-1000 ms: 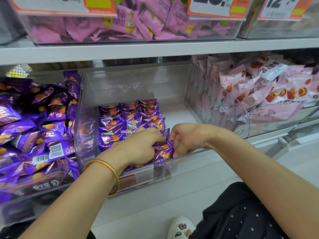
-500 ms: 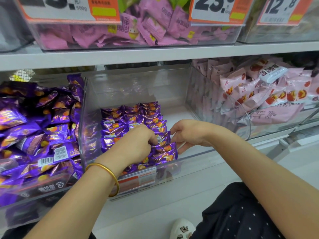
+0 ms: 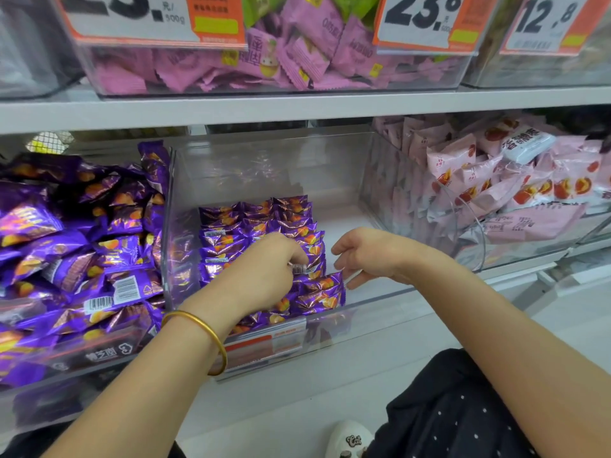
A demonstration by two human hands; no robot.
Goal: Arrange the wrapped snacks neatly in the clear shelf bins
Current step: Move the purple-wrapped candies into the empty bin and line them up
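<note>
Purple snacks [image 3: 231, 226] — under left hand [image 3: 261, 276]

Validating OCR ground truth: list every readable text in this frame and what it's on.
"23.8": middle price tag
"12.8": right price tag
"500g": left price tag, price cut off at the top
"Cat": shoe
snack wrappers, bin-front label: too blurred to read

In the clear bin [image 3: 264, 166], left hand [image 3: 261, 272] pinches a purple snack [image 3: 302, 268]; right hand [image 3: 367, 256] hovers alongside.

Bright even light, soft blur, wide-angle warp
</note>
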